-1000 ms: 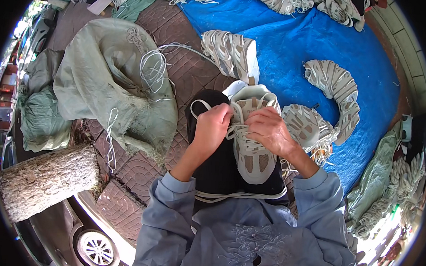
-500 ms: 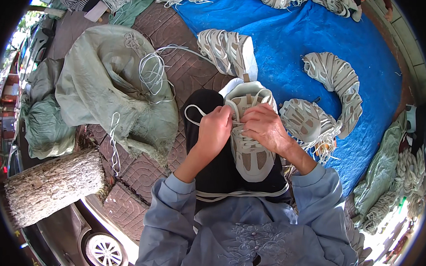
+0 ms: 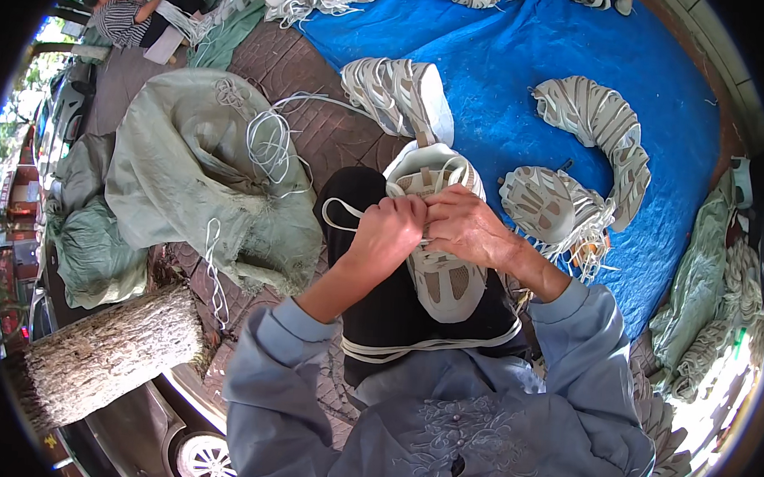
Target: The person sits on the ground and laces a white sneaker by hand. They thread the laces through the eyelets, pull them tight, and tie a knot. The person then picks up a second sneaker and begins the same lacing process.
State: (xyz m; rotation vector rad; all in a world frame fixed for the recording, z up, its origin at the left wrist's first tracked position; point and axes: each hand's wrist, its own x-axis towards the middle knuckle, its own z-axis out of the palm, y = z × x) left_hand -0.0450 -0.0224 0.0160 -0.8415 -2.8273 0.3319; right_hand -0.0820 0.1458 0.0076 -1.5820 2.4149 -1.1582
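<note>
A beige and white sneaker [image 3: 449, 294] rests on my dark-clothed legs, its toe toward me and its heel opening away. My left hand [image 3: 388, 232] is closed at the lacing, and a loop of white shoelace [image 3: 339, 209] sticks out to its left. Against it, my right hand [image 3: 469, 230] pinches at the same lacing. The fingertips of both hands meet over the upper eyelets, so the exact hold on the lace is partly hidden. More white laces [image 3: 428, 355] lie across my thighs.
Stacked sneaker uppers [image 3: 397, 98] stand beyond the shoe. On the blue tarp [image 3: 492, 64], a curved row of uppers [image 3: 604, 133] lies beside another bundle [image 3: 541, 207]. To the left are a pale sack [image 3: 176, 161] with loose laces and a tree trunk [image 3: 113, 346]. Another person [image 3: 123, 18] sits far left.
My hands have come closer together over the lacing, the right one moving left against the left one. The whole view has shifted slightly.
</note>
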